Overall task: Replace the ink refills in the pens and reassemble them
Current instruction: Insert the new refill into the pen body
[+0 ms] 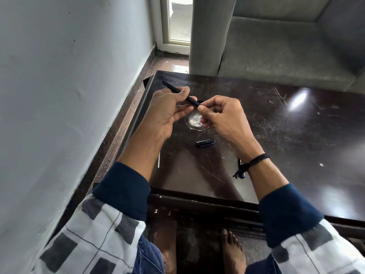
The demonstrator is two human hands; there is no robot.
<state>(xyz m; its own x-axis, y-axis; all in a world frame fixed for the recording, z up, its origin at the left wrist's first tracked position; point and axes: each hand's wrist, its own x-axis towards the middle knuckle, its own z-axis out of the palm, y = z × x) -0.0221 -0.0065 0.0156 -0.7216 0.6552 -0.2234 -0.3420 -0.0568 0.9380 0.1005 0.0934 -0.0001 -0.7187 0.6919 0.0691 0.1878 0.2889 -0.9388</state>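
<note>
Cap (205,143) lies on table (276,135) | second pen (240,163) (partly hidden) under bracelet (257,158)

I see a dark brown glossy wooden table (296,135), its top scratched, with glare at the right. A grey fabric sofa (286,46) stands at its far edge. On the left, a pale grey plastered wall (69,76) meets a brown polished stone floor (169,65); a white-framed glass door (175,22) stands at the far end.
</note>
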